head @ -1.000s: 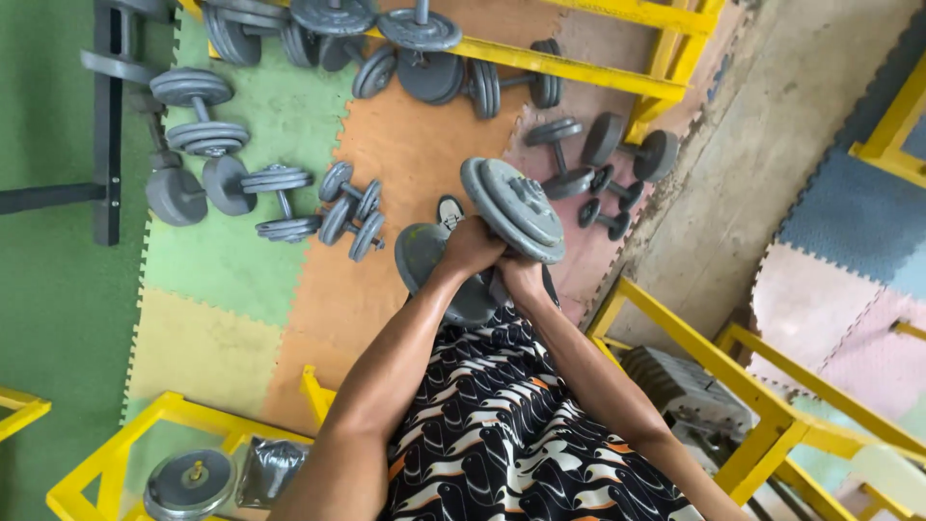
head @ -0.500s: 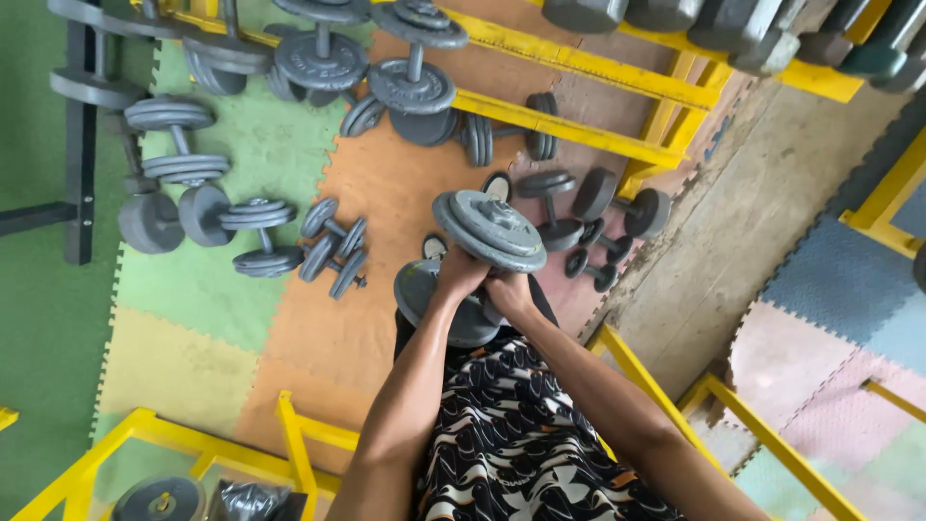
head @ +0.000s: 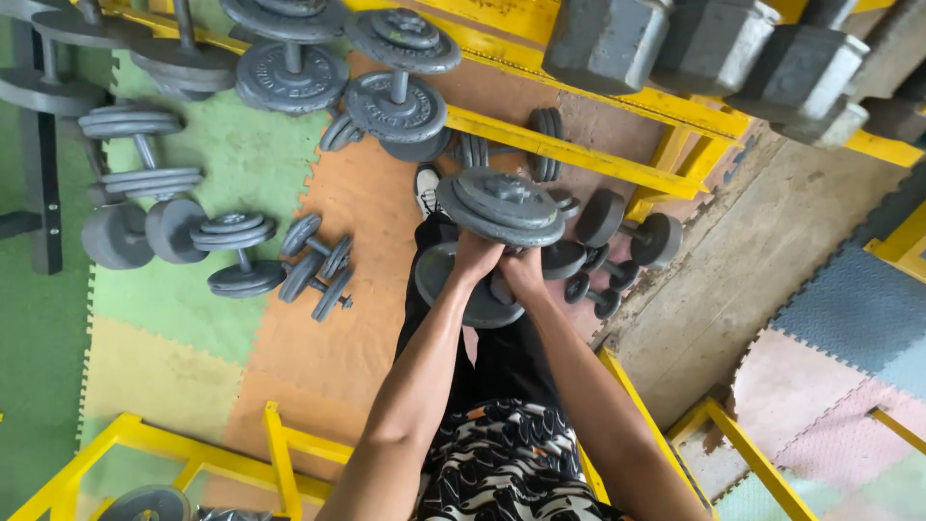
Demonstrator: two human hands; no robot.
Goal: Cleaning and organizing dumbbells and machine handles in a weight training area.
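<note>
Grey iron plate dumbbell (head: 497,227) is held upright in front of the person's chest, both hands wrapped tight round its short handle: left hand (head: 475,259), right hand (head: 526,272), touching each other between the upper and lower plates. To hold it well, I'd say keep the wrists straight and the plates level. Beyond, the yellow rack (head: 579,154) carries hex dumbbells (head: 709,43) above, and loose dumbbells (head: 241,253) lie on foam mats (head: 241,154).

The person wears a black top (head: 506,463) patterned with white and orange shapes, black trousers (head: 502,362), a white-edged shoe (head: 427,189), and both forearms are bare.
</note>
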